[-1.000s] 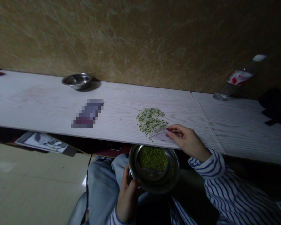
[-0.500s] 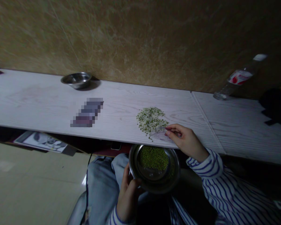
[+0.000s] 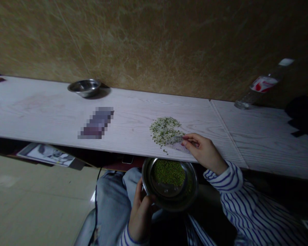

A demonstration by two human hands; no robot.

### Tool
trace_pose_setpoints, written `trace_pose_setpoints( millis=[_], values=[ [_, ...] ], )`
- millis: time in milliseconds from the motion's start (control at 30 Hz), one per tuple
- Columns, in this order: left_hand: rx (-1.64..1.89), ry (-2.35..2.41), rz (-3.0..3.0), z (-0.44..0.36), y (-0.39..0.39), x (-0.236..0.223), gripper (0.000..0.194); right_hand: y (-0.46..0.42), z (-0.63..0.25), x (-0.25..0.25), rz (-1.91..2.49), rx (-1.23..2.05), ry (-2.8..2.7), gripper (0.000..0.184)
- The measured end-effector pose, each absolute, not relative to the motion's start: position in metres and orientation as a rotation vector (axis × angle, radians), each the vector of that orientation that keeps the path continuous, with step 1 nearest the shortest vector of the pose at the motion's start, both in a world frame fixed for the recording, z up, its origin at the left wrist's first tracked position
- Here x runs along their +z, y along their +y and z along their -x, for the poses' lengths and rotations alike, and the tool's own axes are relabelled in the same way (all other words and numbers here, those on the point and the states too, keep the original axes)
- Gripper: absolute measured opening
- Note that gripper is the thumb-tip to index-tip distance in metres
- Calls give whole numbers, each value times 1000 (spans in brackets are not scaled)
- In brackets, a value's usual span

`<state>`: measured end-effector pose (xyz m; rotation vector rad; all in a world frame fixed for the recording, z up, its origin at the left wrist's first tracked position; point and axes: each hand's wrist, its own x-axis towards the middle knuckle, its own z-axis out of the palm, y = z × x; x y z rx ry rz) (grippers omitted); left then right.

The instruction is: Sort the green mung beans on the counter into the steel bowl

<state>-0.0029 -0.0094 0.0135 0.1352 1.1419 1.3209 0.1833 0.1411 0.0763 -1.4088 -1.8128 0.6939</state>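
My left hand (image 3: 141,212) grips the near-left rim of a steel bowl (image 3: 144,181), just below the table's front edge. Small green beans (image 3: 169,172), which look like mung beans, lie in the bowl, mostly on its far side. My right hand (image 3: 202,150) pinches a clear plastic piece (image 3: 176,140) between thumb and fingers, low over the tabletop. That piece touches or overlaps the near-right part of a spread pile of green beans and white grains (image 3: 165,130). Its exact shape is hard to make out. A few loose beans lie near the table edge.
The white wood-grain table (image 3: 128,102) runs along a marbled wall. A second steel bowl (image 3: 84,89) stands at the back left, with a pixelated flat item (image 3: 96,123) in front of it. At the right are a plastic bottle (image 3: 263,83) and a black object (image 3: 303,114).
My right hand and the plastic piece have shifted slightly away from the table edge, farther over the pile. My left hand and its bowl look nearly unmoved.
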Motion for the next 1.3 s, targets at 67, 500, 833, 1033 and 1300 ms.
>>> trace_pose_setpoints(
  millis=[67,500,833,1033,1300],
  values=[
    [1321,1157,-129,3,-9,13,71,141,-182,77,1405,712,-1814,19],
    [1333,1162,-119,4,-10,13,66,143,-182,77,1402,729,-1808,19],
    [1336,1146,-125,4,-10,11,67,137,-191,81,1411,717,-1824,18],
    [1327,1133,-147,5,-10,10,68,135,-186,79,1404,761,-1811,18],
    [1349,1164,-122,4,-11,11,63,144,-179,71,1413,749,-1798,21]
  ],
)
